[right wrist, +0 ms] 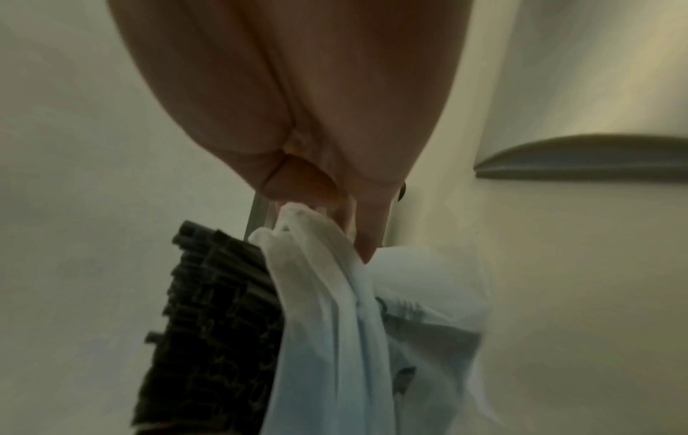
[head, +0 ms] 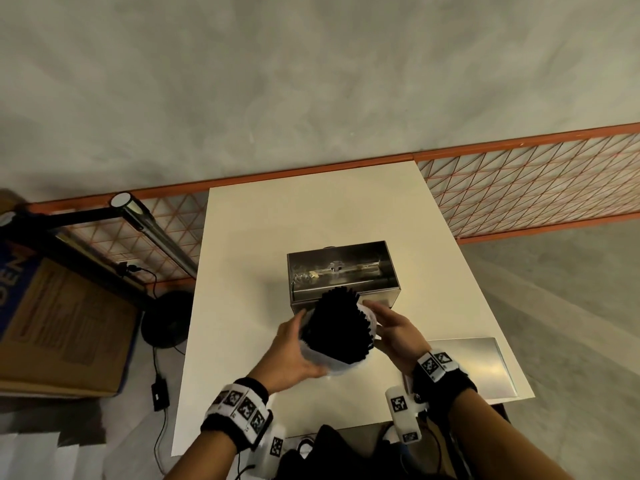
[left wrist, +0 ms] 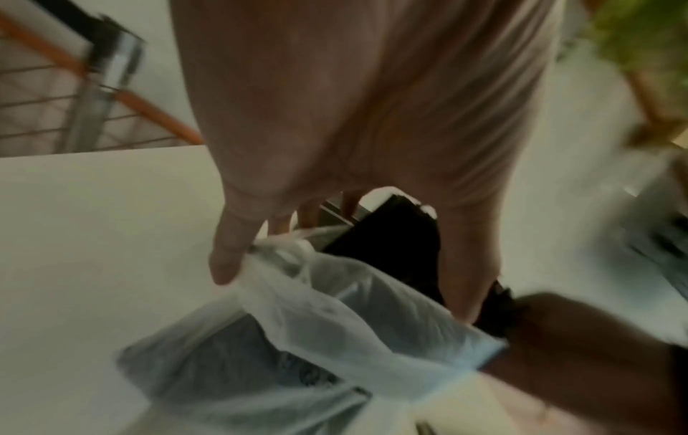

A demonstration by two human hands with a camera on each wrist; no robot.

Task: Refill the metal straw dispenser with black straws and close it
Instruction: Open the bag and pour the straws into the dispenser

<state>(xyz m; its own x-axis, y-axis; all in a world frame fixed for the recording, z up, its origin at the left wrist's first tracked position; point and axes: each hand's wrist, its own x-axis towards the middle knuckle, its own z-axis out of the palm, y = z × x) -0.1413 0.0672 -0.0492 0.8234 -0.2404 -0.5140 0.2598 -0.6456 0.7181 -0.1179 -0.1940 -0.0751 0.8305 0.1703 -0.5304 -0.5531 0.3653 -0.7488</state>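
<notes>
Between both hands, a bundle of black straws (head: 337, 323) sits in a thin plastic bag (head: 323, 360): left hand (head: 294, 351) grasps the bag's base, right hand (head: 393, 329) pinches its mouth. Just beyond stands the open metal straw dispenser (head: 341, 275) on the white surface (head: 242, 271); its lid (head: 474, 365) lies right. Advice: peel the bag back, keep straws parallel to the box's length, and lower them in level.

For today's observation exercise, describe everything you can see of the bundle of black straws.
The black straws form a thick, tightly packed bundle, their cut ends uneven. The far ends stick out bare; the rest sits in a thin, clear plastic bag peeled back around it. The bundle is held tilted above the white table, pointing towards the open metal box. The left hand and right hand hold it by the bag from either side.
</notes>
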